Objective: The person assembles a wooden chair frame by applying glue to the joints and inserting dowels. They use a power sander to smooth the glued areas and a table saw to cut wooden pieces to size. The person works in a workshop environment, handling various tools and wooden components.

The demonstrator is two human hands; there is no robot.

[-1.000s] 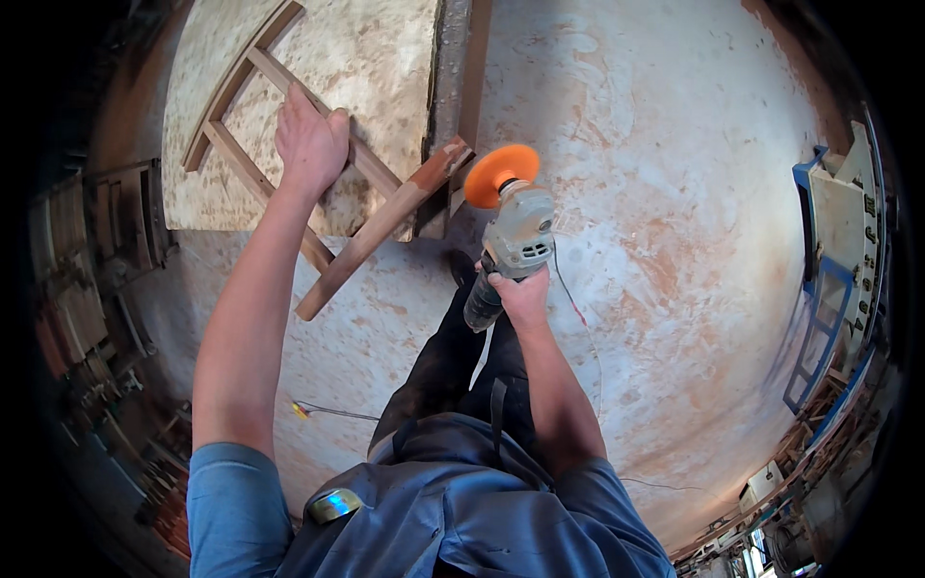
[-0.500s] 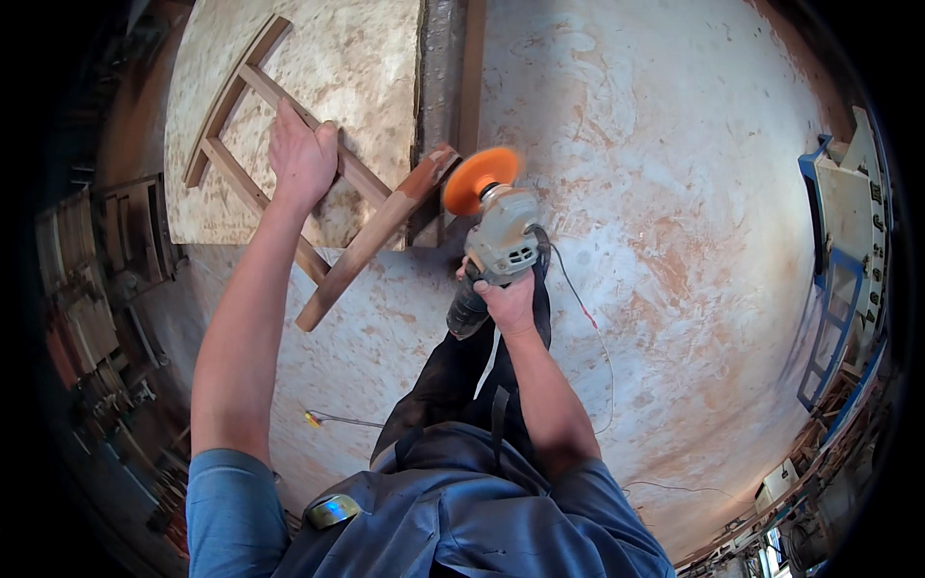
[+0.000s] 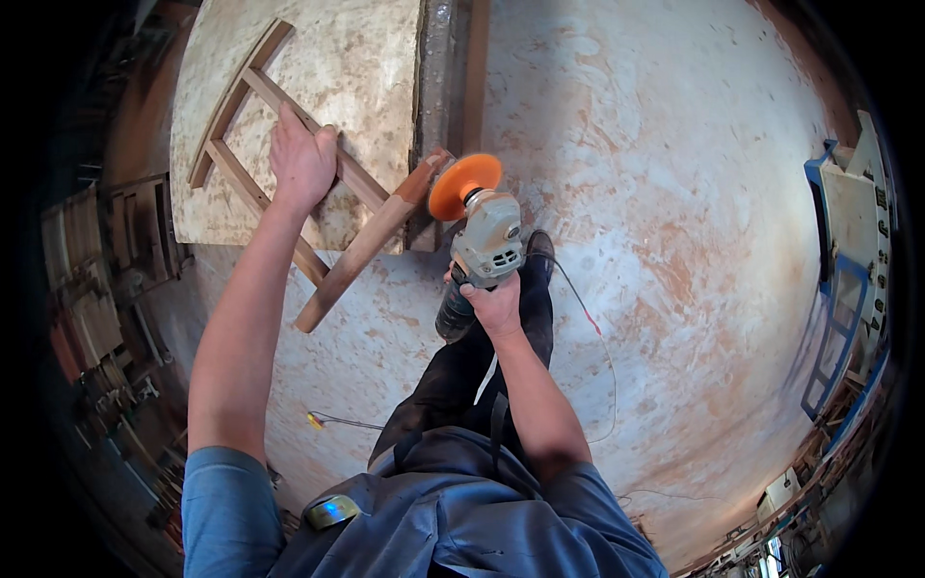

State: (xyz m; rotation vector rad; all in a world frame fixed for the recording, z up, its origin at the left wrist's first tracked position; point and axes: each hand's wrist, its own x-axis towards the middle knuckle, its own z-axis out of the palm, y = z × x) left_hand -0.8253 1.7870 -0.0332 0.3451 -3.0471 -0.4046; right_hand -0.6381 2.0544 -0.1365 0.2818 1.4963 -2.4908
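"Frame [image 3: 358, 178]: where does it lie?"

"Partly on the worktop [image 3: 356, 58], with its near rail [image 3: 371, 241] jutting beyond the edge. Left hand [image 3: 303, 164]: grip closed over one crossbar [image 3: 364, 185]."

"And the right hand [image 3: 493, 301]?"

"Grip wrapped around the grinder [image 3: 489, 234]. Its orange disc [image 3: 464, 186] stands at the rail's reddish upper end; whether the two touch, one cannot tell. A cord [image 3: 570, 286] trails to the right."

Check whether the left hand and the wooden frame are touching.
Touching. The head view shows the left hand gripping one rail of the wooden frame, with no gap visible.
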